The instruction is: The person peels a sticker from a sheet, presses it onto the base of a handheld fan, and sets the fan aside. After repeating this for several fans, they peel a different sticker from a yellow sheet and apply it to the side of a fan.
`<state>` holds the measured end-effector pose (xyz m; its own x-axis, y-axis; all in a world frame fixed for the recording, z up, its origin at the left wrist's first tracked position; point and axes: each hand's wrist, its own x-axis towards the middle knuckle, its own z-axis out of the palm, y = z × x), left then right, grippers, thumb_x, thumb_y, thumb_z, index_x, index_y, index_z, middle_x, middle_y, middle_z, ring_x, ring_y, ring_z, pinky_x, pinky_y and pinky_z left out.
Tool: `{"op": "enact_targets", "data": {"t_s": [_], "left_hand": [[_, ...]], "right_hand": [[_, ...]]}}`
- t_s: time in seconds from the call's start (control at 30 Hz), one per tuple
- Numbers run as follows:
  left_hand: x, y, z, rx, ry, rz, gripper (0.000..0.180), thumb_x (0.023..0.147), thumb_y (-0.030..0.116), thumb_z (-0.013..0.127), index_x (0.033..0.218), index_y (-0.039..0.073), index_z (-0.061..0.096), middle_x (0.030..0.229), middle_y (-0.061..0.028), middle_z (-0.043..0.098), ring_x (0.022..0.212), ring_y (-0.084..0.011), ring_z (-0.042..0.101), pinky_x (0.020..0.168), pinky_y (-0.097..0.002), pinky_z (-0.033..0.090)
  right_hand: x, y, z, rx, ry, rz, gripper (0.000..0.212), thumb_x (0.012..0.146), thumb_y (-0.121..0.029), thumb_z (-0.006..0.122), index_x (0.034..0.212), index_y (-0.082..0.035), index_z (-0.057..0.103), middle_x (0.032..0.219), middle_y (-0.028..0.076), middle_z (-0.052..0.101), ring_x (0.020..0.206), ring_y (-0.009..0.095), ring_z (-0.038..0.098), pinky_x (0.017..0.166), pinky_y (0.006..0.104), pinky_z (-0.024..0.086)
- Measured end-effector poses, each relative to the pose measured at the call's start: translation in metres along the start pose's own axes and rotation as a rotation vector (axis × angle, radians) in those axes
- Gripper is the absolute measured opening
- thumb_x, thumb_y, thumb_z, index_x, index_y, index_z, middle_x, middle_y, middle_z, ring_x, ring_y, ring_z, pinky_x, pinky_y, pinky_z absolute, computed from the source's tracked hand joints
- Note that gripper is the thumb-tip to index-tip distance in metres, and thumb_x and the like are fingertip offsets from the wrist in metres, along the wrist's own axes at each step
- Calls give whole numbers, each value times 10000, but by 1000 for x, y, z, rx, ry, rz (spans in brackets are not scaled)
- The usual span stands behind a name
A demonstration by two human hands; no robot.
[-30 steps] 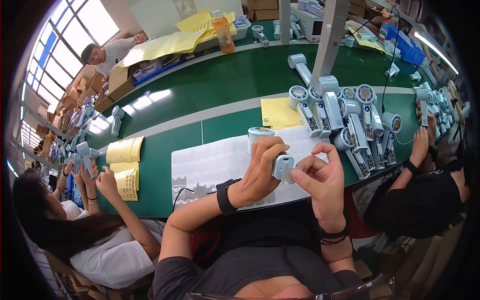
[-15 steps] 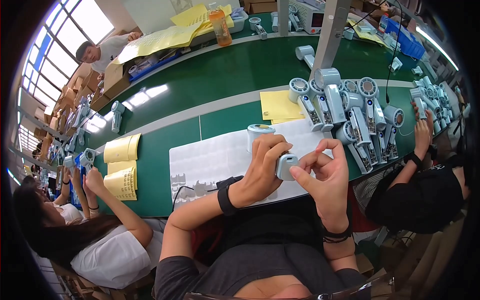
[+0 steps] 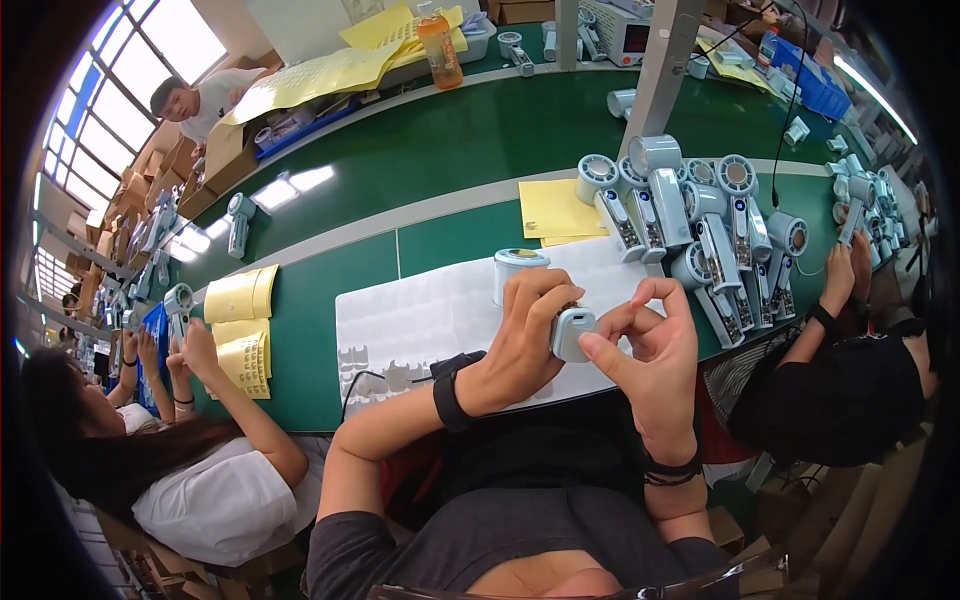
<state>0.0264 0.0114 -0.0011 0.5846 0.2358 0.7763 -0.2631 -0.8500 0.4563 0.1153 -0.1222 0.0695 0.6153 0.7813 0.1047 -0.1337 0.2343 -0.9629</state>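
A light blue handheld fan (image 3: pixel 574 340) is in my left hand (image 3: pixel 530 325), whose fingers wrap round its handle. The handle's base faces me, and the round head sticks out beyond my knuckles. At the base, my right hand (image 3: pixel 655 360) has its thumb tip against the edge with the other fingers curled close by. Whether a small part sits between those fingertips is hidden. Below both hands lies a white sheet (image 3: pixel 430 308) with grey cut-out shapes at its near left corner.
Several light blue fans (image 3: pixel 665 205) with uncovered handles crowd the right side, beside a yellow sheet (image 3: pixel 555 212). Yellow label sheets (image 3: pixel 240 300) lie at left. A metal post (image 3: pixel 660 75) rises behind the fans. Co-workers sit on both sides, a co-worker's hand (image 3: pixel 840 275) at right.
My hands and the fan stay almost still. On the far belt, a fan at left and one near the post have shifted right. The co-workers' hands at both sides have moved.
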Motion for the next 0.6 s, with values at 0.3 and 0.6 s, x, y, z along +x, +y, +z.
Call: {"op": "enact_targets", "data": {"t_s": [0.3, 0.6], "left_hand": [[-2, 0, 0, 23, 5, 4, 734, 630, -43, 769, 1270, 67, 426, 1167, -154, 499, 1081, -373, 477, 957, -470, 375], [-1, 0, 0, 58, 33, 43, 695, 670, -16, 763, 1274, 62, 428, 1156, -152, 505, 1069, -358, 478, 975, -492, 382]], "right_hand": [[-1, -1, 1, -33, 5, -11, 504, 769, 82, 740, 1089, -73, 383, 817, 52, 635, 788, 79, 562, 797, 244, 427], [-5, 0, 6, -169, 48, -94, 475, 780, 36, 757, 1063, -55, 385, 801, 58, 648, 767, 84, 562, 744, 229, 448]]}}
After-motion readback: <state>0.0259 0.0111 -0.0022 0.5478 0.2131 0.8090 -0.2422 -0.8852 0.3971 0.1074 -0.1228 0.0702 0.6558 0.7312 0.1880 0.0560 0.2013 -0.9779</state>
